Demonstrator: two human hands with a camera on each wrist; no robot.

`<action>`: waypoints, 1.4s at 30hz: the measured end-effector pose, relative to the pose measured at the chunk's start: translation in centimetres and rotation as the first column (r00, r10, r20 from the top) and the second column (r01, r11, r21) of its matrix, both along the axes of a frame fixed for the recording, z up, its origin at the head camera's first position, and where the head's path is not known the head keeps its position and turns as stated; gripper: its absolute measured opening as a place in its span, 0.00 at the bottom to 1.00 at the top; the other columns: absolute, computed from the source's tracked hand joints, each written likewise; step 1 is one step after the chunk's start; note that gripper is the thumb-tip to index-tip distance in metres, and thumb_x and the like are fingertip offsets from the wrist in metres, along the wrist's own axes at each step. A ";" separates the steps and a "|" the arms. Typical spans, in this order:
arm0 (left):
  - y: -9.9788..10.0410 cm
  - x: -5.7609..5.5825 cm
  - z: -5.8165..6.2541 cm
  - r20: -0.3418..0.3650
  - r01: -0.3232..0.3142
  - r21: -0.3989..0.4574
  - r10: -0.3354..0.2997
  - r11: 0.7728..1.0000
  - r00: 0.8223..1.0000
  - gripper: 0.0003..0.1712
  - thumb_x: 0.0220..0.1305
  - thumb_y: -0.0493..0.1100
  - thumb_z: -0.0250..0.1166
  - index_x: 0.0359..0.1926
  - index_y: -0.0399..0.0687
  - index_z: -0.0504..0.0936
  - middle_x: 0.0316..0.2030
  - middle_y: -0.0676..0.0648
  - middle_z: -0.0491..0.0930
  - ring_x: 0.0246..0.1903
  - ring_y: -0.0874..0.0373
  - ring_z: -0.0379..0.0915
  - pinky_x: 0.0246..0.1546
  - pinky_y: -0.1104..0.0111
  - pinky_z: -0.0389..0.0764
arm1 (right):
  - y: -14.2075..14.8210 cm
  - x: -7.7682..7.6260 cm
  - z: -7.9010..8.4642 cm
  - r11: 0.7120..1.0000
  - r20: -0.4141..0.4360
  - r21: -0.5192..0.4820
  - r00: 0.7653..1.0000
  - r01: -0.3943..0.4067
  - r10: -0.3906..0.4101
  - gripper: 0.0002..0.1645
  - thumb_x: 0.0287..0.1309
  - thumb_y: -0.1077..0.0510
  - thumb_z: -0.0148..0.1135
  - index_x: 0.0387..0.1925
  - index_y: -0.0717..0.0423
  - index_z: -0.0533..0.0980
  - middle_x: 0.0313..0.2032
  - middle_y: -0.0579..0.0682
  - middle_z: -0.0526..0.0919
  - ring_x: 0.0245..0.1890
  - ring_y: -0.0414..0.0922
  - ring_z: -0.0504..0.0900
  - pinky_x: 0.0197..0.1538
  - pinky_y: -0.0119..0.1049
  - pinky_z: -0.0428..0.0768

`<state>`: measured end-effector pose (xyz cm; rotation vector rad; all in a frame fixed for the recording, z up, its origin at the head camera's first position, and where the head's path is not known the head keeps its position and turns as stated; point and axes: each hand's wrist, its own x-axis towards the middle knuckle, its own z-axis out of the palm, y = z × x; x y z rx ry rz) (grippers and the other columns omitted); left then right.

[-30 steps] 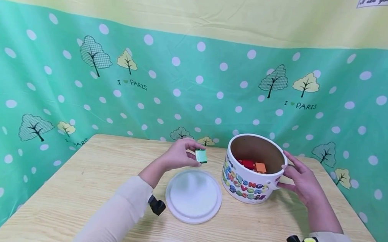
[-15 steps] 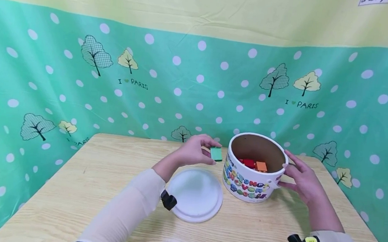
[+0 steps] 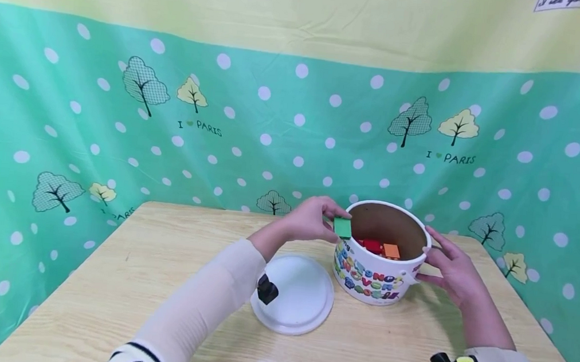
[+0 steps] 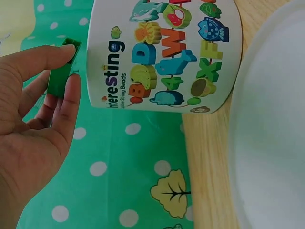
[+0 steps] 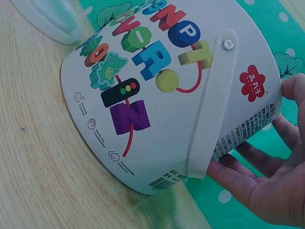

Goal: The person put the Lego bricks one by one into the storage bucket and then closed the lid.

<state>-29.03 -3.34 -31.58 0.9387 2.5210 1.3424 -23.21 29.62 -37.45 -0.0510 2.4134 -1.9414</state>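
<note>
A green toy block is pinched between the thumb and fingers of my left hand, at the left rim of a white round bucket printed with colourful letters. The left wrist view shows the block just outside the bucket wall. With my right hand I grip the bucket's right side by the rim; the right wrist view has those fingers against the wall beside a white strap handle. Inside the bucket lie a red block and an orange block; its lower contents are hidden.
A round white lid lies on the wooden table, left of the bucket and below my left forearm. Behind the table hangs a green and yellow curtain with dots and trees, close to the table's back edge.
My left hand has carried the green block rightward, from above the lid to the bucket's left rim. My right hand and the bucket have stayed in place.
</note>
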 end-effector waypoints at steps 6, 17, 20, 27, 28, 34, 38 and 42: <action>1.3 -0.2 0.5 -0.011 -0.009 -0.067 0.008 0.998 1.000 0.28 0.50 0.33 0.75 0.55 0.49 0.83 0.46 0.51 0.75 0.39 0.58 0.78 0.36 0.73 0.82 | -0.2 0.1 0.0 1.000 0.004 0.003 1.000 -0.002 0.002 0.40 0.72 0.46 0.50 0.77 0.41 0.45 0.72 0.67 0.51 0.47 0.37 0.74 0.50 0.53 0.81; 3.0 -0.5 0.7 0.007 -0.010 -0.084 0.010 0.996 1.000 0.25 0.51 0.37 0.77 0.52 0.49 0.84 0.38 0.54 0.81 0.38 0.59 0.77 0.35 0.73 0.82 | -0.2 0.0 -0.3 1.000 0.014 0.005 1.000 0.006 -0.006 0.40 0.73 0.47 0.50 0.77 0.40 0.44 0.73 0.66 0.50 0.56 0.49 0.71 0.51 0.55 0.80; 3.5 -0.7 0.8 -0.005 -0.016 -0.082 0.015 0.996 1.000 0.25 0.51 0.37 0.77 0.52 0.48 0.84 0.37 0.55 0.81 0.37 0.60 0.77 0.35 0.74 0.82 | -0.1 -0.1 -0.4 1.000 0.016 0.010 1.000 0.009 -0.009 0.40 0.72 0.46 0.50 0.77 0.39 0.44 0.73 0.66 0.50 0.56 0.48 0.71 0.51 0.54 0.80; 4.5 -1.1 0.6 -0.084 -0.020 -0.102 0.011 0.995 0.996 0.24 0.50 0.38 0.77 0.52 0.47 0.85 0.37 0.55 0.76 0.36 0.61 0.75 0.33 0.75 0.81 | 0.0 -0.2 -0.4 1.000 0.013 0.013 1.000 0.011 -0.011 0.40 0.72 0.45 0.50 0.77 0.40 0.44 0.73 0.66 0.50 0.52 0.43 0.73 0.51 0.54 0.81; 4.7 -1.1 0.6 -0.092 -0.021 -0.103 0.011 0.994 0.996 0.24 0.50 0.38 0.77 0.51 0.47 0.85 0.36 0.55 0.76 0.36 0.61 0.75 0.33 0.75 0.81 | 0.1 -0.2 -0.4 1.000 0.015 0.009 1.000 0.011 -0.012 0.40 0.72 0.45 0.51 0.77 0.40 0.44 0.73 0.66 0.51 0.51 0.43 0.73 0.51 0.54 0.81; 5.6 -1.1 0.3 -0.092 -0.030 -0.067 0.023 0.997 0.995 0.21 0.52 0.36 0.76 0.50 0.45 0.85 0.39 0.55 0.77 0.36 0.62 0.76 0.34 0.77 0.81 | 0.2 0.0 -0.2 1.000 0.010 -0.004 1.000 0.013 -0.013 0.40 0.72 0.45 0.51 0.77 0.40 0.45 0.71 0.67 0.53 0.46 0.37 0.74 0.49 0.52 0.82; 5.8 -1.1 0.3 -0.015 -0.029 0.013 0.030 0.999 0.999 0.23 0.52 0.32 0.74 0.51 0.45 0.84 0.50 0.52 0.76 0.43 0.58 0.80 0.36 0.76 0.82 | 0.1 0.0 -0.1 1.000 0.010 -0.002 1.000 0.012 -0.012 0.40 0.72 0.45 0.51 0.77 0.39 0.45 0.71 0.67 0.53 0.48 0.38 0.73 0.50 0.53 0.81; 5.3 -1.0 0.4 0.010 -0.051 0.074 0.050 0.996 0.999 0.22 0.53 0.32 0.74 0.51 0.44 0.83 0.54 0.49 0.74 0.46 0.54 0.81 0.37 0.75 0.82 | 0.0 0.1 0.0 1.000 0.010 -0.001 1.000 0.018 -0.018 0.40 0.72 0.45 0.51 0.77 0.39 0.46 0.71 0.66 0.54 0.49 0.41 0.73 0.50 0.52 0.81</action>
